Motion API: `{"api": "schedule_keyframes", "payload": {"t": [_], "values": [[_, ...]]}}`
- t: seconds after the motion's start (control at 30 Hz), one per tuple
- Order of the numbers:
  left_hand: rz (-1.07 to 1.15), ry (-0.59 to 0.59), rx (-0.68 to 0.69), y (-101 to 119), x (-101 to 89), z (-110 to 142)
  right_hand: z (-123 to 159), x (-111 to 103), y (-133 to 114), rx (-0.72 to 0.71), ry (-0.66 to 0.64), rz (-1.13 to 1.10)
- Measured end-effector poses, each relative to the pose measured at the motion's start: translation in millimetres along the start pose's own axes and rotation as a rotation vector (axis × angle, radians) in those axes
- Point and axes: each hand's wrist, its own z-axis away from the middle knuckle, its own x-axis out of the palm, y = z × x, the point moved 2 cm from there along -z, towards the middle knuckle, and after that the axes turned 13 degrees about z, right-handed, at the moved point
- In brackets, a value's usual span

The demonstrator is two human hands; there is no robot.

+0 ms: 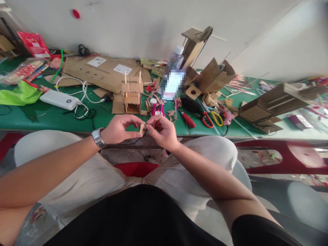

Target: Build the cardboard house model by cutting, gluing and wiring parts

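Note:
My left hand point(118, 129) and my right hand point(162, 131) meet just in front of the table's edge, above my lap. Both pinch a small tan piece point(142, 128), like a short cardboard or wooden spool, held between their fingertips. A thin black thread point(130, 142) hangs from it under my left hand. A metal watch point(98, 137) sits on my left wrist. Right behind my hands on the green table point(38, 118) stands a small cardboard frame model point(132, 95) with two upright sticks.
The table holds a white power bank point(60, 99) with cables, flat cardboard sheets point(102, 71), a water bottle point(174, 63), red-handled scissors point(207, 119), yellow-handled scissors point(217, 118), a pink glue gun point(227, 117) and cardboard builds point(276, 100). A red stool point(282, 158) stands at right.

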Motion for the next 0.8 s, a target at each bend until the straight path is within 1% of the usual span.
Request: {"api": "schedule_keyframes", "payload": {"t": [0.27,0.6,0.8], "values": [[-0.011,0.003,-0.01,1.9,-0.6,-0.6,-1.4,-0.6,-3.2,0.055,-0.036,-0.042],[0.001,0.007,-0.001,1.0,-0.9,0.1,-2.2,-0.9,-3.5,0.085,-0.052,-0.203],[0.005,0.001,-0.002,0.5,-0.4,-0.1,-2.3,0.1,-3.3,0.112,-0.062,-0.209]]}}
